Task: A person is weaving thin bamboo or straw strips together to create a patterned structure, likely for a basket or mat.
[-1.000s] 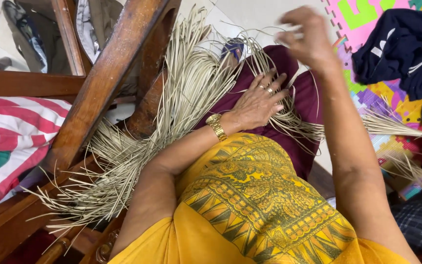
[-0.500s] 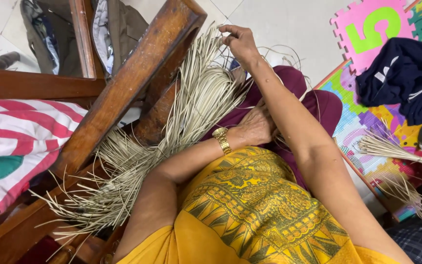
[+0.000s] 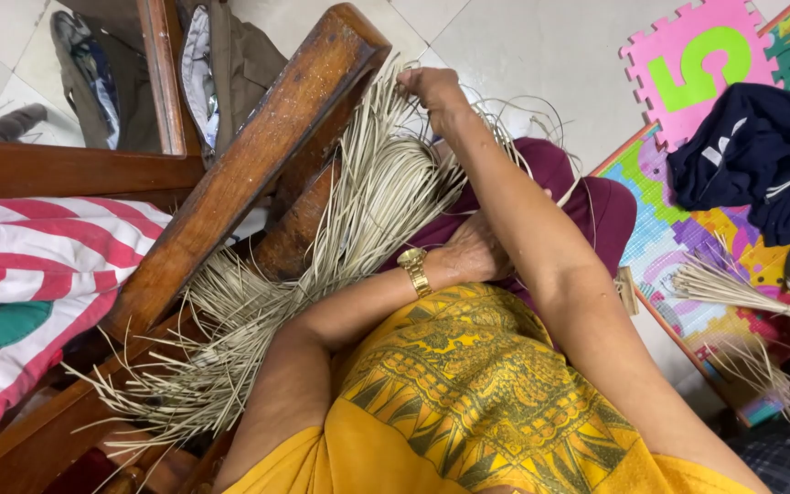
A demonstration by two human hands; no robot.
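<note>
1. Pulling strands looks like the step here: your right hand [image 3: 432,89] has its fingers pinched on a few straw strands at the far end of the straw bundle [image 3: 358,220], which lies across your lap against the wooden beam [image 3: 258,165].
2. Keep your left hand [image 3: 473,256] pressing the bundle down; I can't tell if its fingers are clenched.
3. Draw slowly so nothing tangles.
</note>
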